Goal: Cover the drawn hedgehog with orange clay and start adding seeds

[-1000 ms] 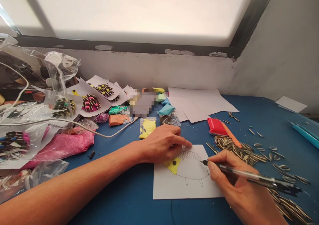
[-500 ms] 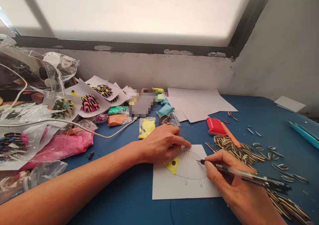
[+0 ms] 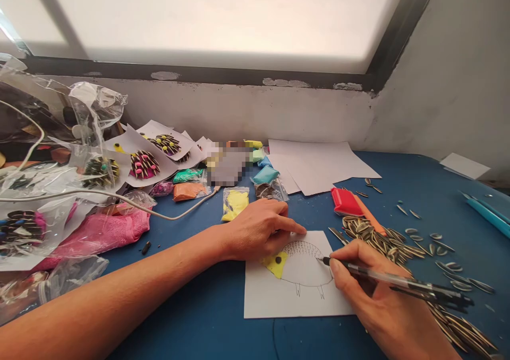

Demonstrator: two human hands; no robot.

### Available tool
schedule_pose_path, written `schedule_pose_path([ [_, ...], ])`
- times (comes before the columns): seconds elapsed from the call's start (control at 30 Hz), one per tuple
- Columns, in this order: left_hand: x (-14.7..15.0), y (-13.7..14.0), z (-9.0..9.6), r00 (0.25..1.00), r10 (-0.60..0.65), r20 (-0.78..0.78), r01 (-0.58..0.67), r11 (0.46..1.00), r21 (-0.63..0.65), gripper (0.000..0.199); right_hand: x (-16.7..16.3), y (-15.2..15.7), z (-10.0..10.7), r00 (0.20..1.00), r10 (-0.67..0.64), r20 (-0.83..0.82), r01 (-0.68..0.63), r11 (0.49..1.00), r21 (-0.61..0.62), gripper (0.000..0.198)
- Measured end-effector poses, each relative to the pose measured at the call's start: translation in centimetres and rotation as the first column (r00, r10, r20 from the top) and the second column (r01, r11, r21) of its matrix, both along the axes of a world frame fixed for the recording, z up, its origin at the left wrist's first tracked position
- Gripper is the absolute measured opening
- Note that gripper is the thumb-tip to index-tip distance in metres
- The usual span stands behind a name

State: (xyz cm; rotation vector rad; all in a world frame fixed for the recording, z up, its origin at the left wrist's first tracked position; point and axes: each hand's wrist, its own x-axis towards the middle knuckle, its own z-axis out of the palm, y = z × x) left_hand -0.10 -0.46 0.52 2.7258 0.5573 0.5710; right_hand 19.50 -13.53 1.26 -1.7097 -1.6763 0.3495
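Observation:
A white sheet of paper [image 3: 271, 301] lies on the blue table. On it is a drawn rounded animal body [image 3: 305, 267] with small curved marks along its top, thin legs, and a yellow head [image 3: 275, 264] with a dark dot. My left hand [image 3: 265, 229] rests on the sheet's upper left, index finger stretched along the top edge, other fingers partly bent and hidden beneath. Nothing shows in it. Gripped in my right hand [image 3: 372, 285] is a black pen [image 3: 402, 281], its tip at the drawing's upper right outline. Striped sunflower seeds [image 3: 378, 240] lie beside that hand.
Behind are a yellow clay packet [image 3: 235, 204], a red packet [image 3: 346, 201] and stacked blank paper [image 3: 319, 163]. Seed-covered figures on paper [image 3: 144, 164], a pink cloth [image 3: 99, 232] and a white cable [image 3: 119, 196] are at left. A blue tool [image 3: 488, 214] lies far right.
My right hand and the pen have shifted slightly right and down, along the drawn body's outline. My left hand stays in place on the sheet.

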Motion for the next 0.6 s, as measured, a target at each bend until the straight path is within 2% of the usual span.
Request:
schedule_pose_path([
  [0.2, 0.0, 0.0, 0.1, 1.000, -0.001, 0.014, 0.001, 1.000, -0.006, 0.031, -1.0, -0.2, 1.0, 0.990, -0.131, -0.060, 0.130, 0.991, -0.017, 0.023],
  [0.6, 0.0, 0.0, 0.0, 1.000, -0.002, 0.024, 0.002, 1.000, -0.018, 0.032, -1.8, -0.5, 1.3, 0.988, -0.137, -0.068, 0.135, 0.990, -0.029, 0.021],
])
